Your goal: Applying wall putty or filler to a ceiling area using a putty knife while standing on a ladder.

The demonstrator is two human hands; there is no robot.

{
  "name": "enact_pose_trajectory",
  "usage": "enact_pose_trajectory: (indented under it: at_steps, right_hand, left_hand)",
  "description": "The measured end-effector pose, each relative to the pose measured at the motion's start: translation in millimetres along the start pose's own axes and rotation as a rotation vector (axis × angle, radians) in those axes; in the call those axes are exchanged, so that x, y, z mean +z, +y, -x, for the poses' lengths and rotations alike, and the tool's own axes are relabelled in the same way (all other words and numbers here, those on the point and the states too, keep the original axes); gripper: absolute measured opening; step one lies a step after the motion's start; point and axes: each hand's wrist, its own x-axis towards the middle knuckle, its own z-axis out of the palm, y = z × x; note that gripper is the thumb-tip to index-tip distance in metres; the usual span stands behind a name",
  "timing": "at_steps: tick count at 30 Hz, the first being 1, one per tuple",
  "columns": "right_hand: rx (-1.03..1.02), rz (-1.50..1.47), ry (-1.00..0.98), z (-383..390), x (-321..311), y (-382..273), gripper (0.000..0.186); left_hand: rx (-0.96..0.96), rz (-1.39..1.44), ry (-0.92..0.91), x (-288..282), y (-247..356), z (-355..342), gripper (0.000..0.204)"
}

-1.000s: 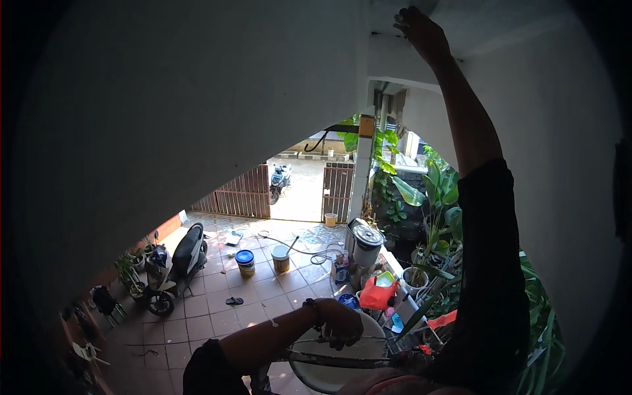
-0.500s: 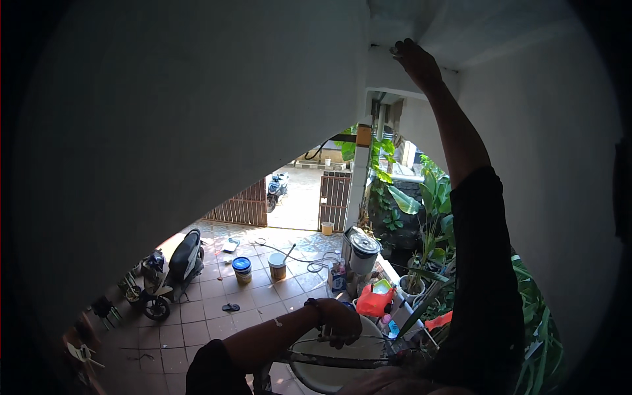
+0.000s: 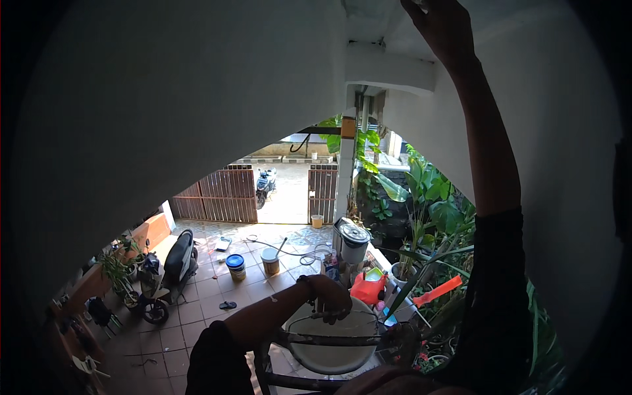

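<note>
My right hand (image 3: 442, 27) is raised overhead against the white ceiling (image 3: 368, 16), next to a white beam (image 3: 388, 69). Its fingers run out at the picture's top edge, so I cannot tell if it holds anything. My left hand (image 3: 327, 296) is low in front of me, closed on the thin wire handle of a white bucket (image 3: 326, 345). The bucket rests against a paint-stained metal rung (image 3: 329, 339) of the frame I am standing on, high above a courtyard.
Far below lies a tiled courtyard with a parked scooter (image 3: 172, 263), a blue pail (image 3: 235, 263), a tan pail (image 3: 270, 260), a hose and a brown slatted gate (image 3: 220, 196). Leafy plants (image 3: 428, 204), a lidded metal pot (image 3: 354, 240) and a white wall (image 3: 566, 197) stand to the right.
My right hand has slid a little up and to the right along the ceiling. My left hand has stayed on the bucket handle.
</note>
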Motion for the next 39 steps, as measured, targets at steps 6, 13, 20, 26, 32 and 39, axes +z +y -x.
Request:
enact_pose_trajectory:
  at_steps: [6,13,20,26,32,39]
  right_hand:
    - [0.008,-0.152,0.161,-1.3,-45.3,-14.5,0.021]
    - [0.716,-0.468,0.130,44.9,-7.9,-22.4,0.017]
    - [1.202,-0.491,0.059,103.3,77.4,2.1,0.022]
    - [0.924,0.209,-0.342,146.6,155.9,10.4,0.031]
    - [1.435,-0.965,0.770,162.0,283.1,13.5,0.028]
    - [0.645,0.433,0.031,149.9,295.3,59.5,0.021]
  left_hand:
    - [-0.092,0.118,-0.015,-9.7,3.5,2.3,0.024]
    - [-0.137,0.184,0.023,-11.9,-3.1,0.5,0.033]
    - [0.073,-0.146,0.043,-14.6,-10.2,-3.8,0.032]
    - [-0.132,-0.061,0.081,-1.6,43.4,16.0,0.021]
    - [-0.074,0.092,0.127,8.4,27.1,16.8,0.018]
    - [-0.004,-0.310,0.113,-3.9,18.6,5.7,0.017]
